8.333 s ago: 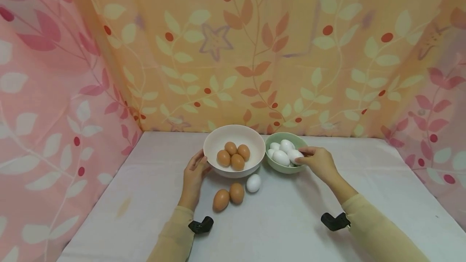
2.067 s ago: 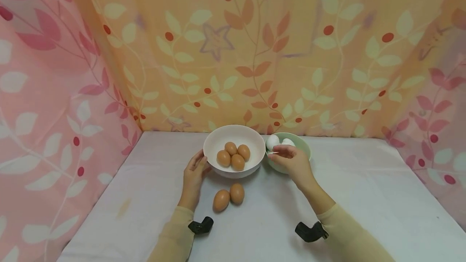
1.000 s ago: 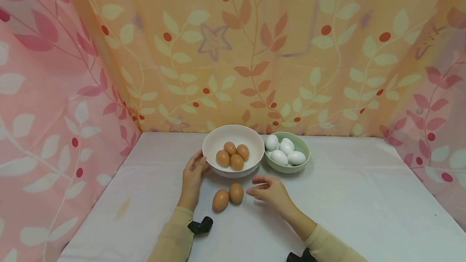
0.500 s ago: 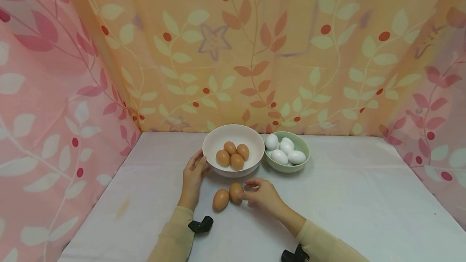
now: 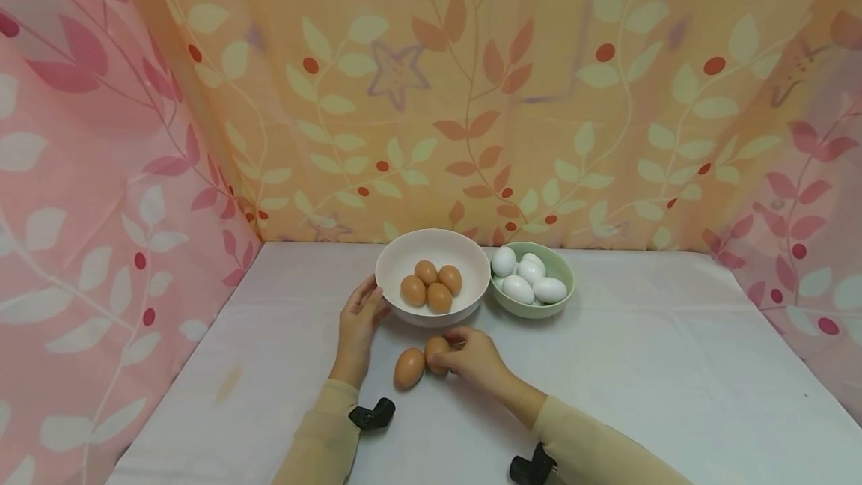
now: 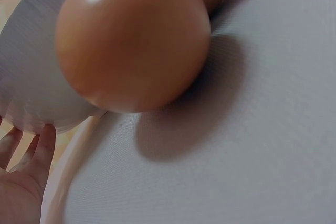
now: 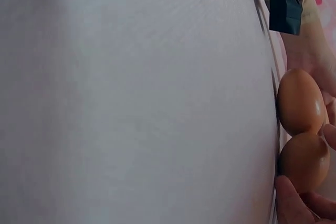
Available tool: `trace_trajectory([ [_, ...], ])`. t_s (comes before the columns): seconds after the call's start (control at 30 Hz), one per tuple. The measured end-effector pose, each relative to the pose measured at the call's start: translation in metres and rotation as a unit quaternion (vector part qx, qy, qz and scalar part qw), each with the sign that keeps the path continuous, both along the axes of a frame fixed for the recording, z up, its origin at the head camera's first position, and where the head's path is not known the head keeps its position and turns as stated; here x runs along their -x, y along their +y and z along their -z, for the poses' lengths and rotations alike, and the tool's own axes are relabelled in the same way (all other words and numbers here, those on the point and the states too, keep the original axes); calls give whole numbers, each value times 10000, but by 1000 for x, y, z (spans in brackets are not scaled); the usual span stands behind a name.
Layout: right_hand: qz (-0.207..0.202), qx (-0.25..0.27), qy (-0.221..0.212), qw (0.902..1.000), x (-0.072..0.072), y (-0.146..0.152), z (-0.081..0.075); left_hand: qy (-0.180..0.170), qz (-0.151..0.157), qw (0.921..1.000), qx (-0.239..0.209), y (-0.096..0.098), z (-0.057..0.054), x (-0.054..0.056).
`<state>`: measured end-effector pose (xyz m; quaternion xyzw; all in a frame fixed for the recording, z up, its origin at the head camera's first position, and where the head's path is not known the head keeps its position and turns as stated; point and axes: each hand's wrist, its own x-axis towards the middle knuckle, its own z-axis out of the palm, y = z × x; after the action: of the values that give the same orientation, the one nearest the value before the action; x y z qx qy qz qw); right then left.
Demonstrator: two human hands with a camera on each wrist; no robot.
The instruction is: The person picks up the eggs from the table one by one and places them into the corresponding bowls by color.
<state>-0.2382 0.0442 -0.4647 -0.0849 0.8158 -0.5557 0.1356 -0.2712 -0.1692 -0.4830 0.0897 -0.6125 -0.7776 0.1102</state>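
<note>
My left hand rests against the left side of a large pale bowl, fingertips and thumb touching its outer wall. In the left wrist view those fingers lie nearly straight against the bowl. Several brown eggs sit inside it. In front of the bowl, two more brown eggs stand side by side on the table. My right hand pinches the right-hand brown egg between thumb and fingers; it appears to be on the cloth still. The other brown egg lies just left of it, touching.
A smaller green bowl with several white eggs stands right of the pale bowl, close against it. White cloth covers the table. Patterned curtains hang behind and at both sides.
The white egg once on the table is gone from there; the right hand was over the green bowl, then came left and down and now pinches a brown egg. The left hand stays put.
</note>
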Motion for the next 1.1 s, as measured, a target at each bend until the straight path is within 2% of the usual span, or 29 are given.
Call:
trace_trajectory([
  [0.2, 16, -223, 196, 9996, -1, -4, -1, 2, 3, 10000, 10, 0, 0, 0],
  [0.43, -87, -406, 633, 9971, -4, -5, 0, 2, 39, 10000, -6, -1, 0, 0],
  [0.57, -188, -362, 604, 9973, -8, 0, -5, 26, 43, 10000, -25, 0, 1, 0],
  [0.67, -403, -312, 458, 9976, -12, 4, -20, 14, 42, 10000, -19, -1, 1, 1],
  [0.73, -536, -189, 288, 9980, -14, 7, -35, -14, 57, 10000, -32, -1, 0, 2],
  [0.83, -555, 6, 322, 9979, -12, 10, -60, 2, 96, 10000, 11, -2, 0, 3],
  [0.97, -385, 151, 560, 9976, 2, 10, -84, -12, 79, 10000, 17, -3, 1, 3],
  [1.1, -454, 287, 534, 9971, 26, 7, -92, -36, 73, 10000, 45, -2, 2, 2],
])
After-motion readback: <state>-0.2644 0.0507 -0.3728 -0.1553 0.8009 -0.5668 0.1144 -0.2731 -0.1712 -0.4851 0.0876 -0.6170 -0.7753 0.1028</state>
